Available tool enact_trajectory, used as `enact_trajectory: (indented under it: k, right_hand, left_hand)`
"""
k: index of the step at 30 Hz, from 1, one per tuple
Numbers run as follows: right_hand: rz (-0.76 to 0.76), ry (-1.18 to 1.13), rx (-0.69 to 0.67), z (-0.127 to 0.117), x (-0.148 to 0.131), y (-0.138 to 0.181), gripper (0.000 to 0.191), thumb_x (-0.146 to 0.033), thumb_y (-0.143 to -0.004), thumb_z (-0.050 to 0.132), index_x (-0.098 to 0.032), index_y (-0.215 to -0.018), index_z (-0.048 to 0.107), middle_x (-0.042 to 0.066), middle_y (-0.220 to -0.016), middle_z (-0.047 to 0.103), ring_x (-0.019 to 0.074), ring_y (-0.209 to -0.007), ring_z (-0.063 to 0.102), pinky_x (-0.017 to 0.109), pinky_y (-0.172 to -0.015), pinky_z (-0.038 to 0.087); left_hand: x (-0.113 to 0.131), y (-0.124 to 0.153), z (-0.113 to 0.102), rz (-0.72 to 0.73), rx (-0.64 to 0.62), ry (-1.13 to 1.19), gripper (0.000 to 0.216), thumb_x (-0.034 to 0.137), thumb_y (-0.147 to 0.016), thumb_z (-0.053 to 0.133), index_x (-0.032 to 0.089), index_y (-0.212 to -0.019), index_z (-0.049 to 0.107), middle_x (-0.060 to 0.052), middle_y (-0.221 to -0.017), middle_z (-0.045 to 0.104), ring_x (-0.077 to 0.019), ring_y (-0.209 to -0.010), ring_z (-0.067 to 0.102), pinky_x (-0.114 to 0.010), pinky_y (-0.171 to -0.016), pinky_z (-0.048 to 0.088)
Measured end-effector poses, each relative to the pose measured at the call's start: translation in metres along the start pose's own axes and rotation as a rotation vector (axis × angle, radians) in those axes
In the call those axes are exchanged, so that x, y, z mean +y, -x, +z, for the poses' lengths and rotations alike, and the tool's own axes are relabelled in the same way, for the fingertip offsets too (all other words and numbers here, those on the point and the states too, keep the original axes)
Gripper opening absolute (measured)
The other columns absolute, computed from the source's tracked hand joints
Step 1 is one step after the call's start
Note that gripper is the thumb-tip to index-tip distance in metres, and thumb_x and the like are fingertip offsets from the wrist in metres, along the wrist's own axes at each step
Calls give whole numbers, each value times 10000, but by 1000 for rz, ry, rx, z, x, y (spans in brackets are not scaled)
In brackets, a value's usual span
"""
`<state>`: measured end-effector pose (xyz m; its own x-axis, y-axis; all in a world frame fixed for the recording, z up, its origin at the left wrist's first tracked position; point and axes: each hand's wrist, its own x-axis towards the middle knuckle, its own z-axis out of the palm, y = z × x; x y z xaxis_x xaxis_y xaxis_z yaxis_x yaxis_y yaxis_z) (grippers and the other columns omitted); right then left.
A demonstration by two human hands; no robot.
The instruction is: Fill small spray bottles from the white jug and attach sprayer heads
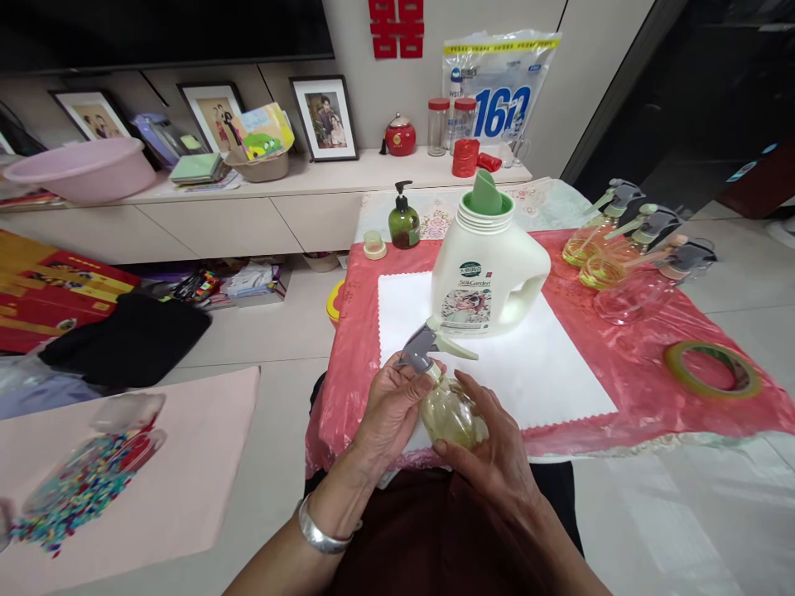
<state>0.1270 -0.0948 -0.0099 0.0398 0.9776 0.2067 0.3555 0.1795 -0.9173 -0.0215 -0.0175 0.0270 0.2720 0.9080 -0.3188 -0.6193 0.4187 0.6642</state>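
Note:
I hold a small clear spray bottle [448, 411] of yellowish liquid above the near edge of the table. My left hand [390, 411] grips its grey trigger head [422, 346] at the neck. My right hand [490, 443] cups the round body from below and the right. Just beyond stands a big white detergent jug [484, 277] with a green funnel [484, 194] in its open mouth, resting on a white cloth [546, 364].
Three more spray bottles [627, 248] lie at the table's far right on the red plastic cover [621, 364]. A roll of tape [711, 370] sits at right, a green pump bottle [404, 222] and a small lid [374, 245] behind. Colourful beads [80, 488] cover a mat at left.

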Motion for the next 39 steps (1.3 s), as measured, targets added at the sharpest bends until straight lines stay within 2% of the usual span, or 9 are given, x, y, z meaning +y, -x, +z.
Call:
enact_trajectory:
  k: [4, 10, 14, 17, 20, 25, 27, 32, 39]
  right_hand:
    - [101, -84, -18, -1, -1, 0, 771, -446, -813, 801, -270, -1498, 495, 79, -1315, 595, 263, -1181, 576, 414, -995, 515]
    - [402, -509, -124, -3, -12, -2, 829, -459, -748, 836, -235, -1482, 523, 115, -1373, 588, 304, -1236, 581, 439, -1017, 519]
    - [406, -750, -157, -2, -20, -9, 757, -413, -727, 847, -273, -1423, 583, 80, -1395, 593, 292, -1287, 565, 433, -1083, 480]
    - [392, -751, -149, -1, -20, -11, 752, -395, -731, 847, -274, -1426, 585, 81, -1401, 590, 293, -1301, 555, 439, -1096, 468]
    - [397, -679, -145, 0, -17, -9, 782, -415, -724, 849, -256, -1439, 574, 93, -1377, 601, 309, -1300, 546, 467, -1112, 448]
    - [442, -576, -145, 0, -15, -5, 851, -455, -714, 844, -227, -1472, 532, 115, -1386, 586, 328, -1301, 537, 506, -1119, 432]
    - [444, -564, -142, -1, -15, -5, 857, -453, -712, 846, -225, -1476, 530, 116, -1378, 590, 327, -1303, 535, 508, -1131, 419]
    - [441, -637, -159, -1, -18, -5, 811, -435, -727, 848, -252, -1458, 550, 93, -1346, 609, 303, -1258, 566, 462, -1093, 460]
    - [445, -788, -196, -2, -22, -5, 771, -386, -734, 838, -248, -1444, 572, 80, -1387, 593, 298, -1286, 559, 418, -1072, 483]
  left_hand:
    - [-3, -1, -3, 4, -36, -13, 432, 334, -557, 1013, 154, -862, 766, -41, -861, 790, -179, -843, 723, -319, -870, 554]
    - [-4, 1, -2, 43, -113, 9, 365, 309, -659, 960, 178, -950, 782, -17, -786, 764, -192, -856, 727, -342, -936, 550]
    - [-3, 4, -2, 18, -98, -12, 324, 316, -705, 930, 166, -955, 787, -33, -798, 765, -192, -846, 727, -313, -876, 561]
    - [-3, 5, -3, 7, -82, -46, 345, 341, -734, 914, 157, -994, 781, -63, -900, 789, -187, -840, 731, -300, -832, 565]
    - [-2, 5, -1, -5, -45, -64, 359, 331, -685, 952, 160, -948, 778, -49, -878, 792, -160, -785, 725, -281, -801, 563]
    - [3, 4, 1, -47, -27, -56, 418, 269, -613, 984, 141, -955, 780, -66, -937, 803, -184, -854, 737, -303, -856, 564]
    - [5, 4, 0, -56, -29, -64, 413, 253, -599, 987, 125, -932, 779, -60, -881, 795, -171, -799, 727, -297, -832, 565]
    - [7, 1, 0, -27, 19, -20, 362, 192, -520, 1012, 153, -687, 693, 12, -658, 710, -109, -613, 637, -235, -663, 531]
    - [8, 2, -3, -26, -70, -34, 341, 244, -567, 1003, 149, -720, 713, 2, -658, 704, -139, -649, 658, -286, -742, 538]
